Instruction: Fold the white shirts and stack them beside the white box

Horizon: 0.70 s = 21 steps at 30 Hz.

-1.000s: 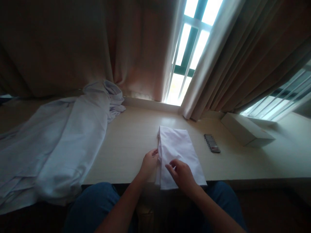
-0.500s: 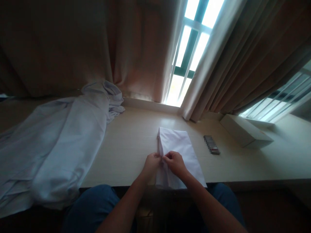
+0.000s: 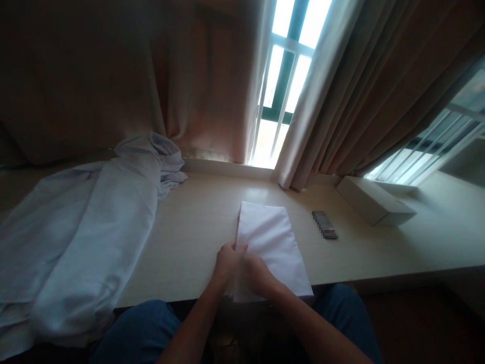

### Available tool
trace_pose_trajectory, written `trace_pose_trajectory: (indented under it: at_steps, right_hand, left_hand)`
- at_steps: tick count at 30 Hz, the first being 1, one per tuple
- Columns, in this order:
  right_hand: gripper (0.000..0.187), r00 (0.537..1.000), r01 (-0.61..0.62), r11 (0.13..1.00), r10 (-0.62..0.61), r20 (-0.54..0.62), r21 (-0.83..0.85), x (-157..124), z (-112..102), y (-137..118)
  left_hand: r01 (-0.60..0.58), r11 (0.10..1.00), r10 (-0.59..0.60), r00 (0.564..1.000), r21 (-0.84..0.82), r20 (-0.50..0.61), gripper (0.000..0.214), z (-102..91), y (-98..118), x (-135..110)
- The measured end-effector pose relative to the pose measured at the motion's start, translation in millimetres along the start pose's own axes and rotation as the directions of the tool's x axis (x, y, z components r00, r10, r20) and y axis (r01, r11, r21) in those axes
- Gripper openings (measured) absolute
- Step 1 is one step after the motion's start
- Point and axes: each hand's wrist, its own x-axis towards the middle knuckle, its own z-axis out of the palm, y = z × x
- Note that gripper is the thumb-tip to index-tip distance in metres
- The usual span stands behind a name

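Head view: the folded white cloth (image 3: 271, 235) lies at lower centre on the worktop (image 3: 185, 227). Your left hand (image 3: 227, 263) pinches its left edge; the grip of your right hand (image 3: 259, 275) is too blurred to tell. Line up the layers, pulling gently so creases don't set.

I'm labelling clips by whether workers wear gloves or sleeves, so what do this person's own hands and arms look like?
The left hand and right hand are bare, without gloves. The forearms show no sleeves, watch or band. The fingers are too blurred to rule out rings.
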Motion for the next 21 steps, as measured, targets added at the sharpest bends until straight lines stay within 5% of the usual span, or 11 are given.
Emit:
trace_pose_trajectory:
  at_steps: [3, 6, 11, 14, 18, 21]
  right_hand:
    - [0.039, 0.989, 0.036, 0.999, -0.030, -0.146, 0.040, -31.0, -16.1, 5.5]
    - [0.044, 0.963, -0.028, 0.994, -0.003, -0.270, -0.110, -74.0, -41.1, 23.9]
    - [0.082, 0.990, 0.018, 0.881, -0.081, -0.112, -0.472, -136.1, -62.8, 70.4]
    - [0.064, 0.984, 0.118, 0.824, -0.173, -0.048, -0.554, -151.4, -57.9, 94.2]
    - [0.050, 0.966, 0.136, 0.843, -0.229, -0.119, -0.520, -151.9, -53.9, 107.3]
    - [0.050, 0.974, 0.142, 0.873, -0.208, -0.093, -0.467, -149.6, -58.8, 106.9]
  left_hand:
    - [-0.038, 0.988, 0.050, 0.996, 0.148, -0.073, 0.040, 1.2, -2.8, -3.6]
    - [-0.058, 0.951, 0.093, 0.991, 0.303, -0.100, 0.036, 2.6, -7.8, -3.3]
    - [-0.068, 0.884, 0.113, 0.991, 0.462, -0.070, 0.028, 1.4, -16.5, 10.4]
    - [-0.066, 0.873, 0.097, 0.994, 0.483, -0.040, 0.030, -0.8, -19.5, 15.6]
    - [-0.056, 0.830, 0.089, 0.995, 0.554, -0.034, 0.031, -3.3, -20.1, 2.3]
    - [-0.204, 0.685, 0.321, 0.946, 0.699, -0.038, 0.035, -4.6, -17.0, -16.9]
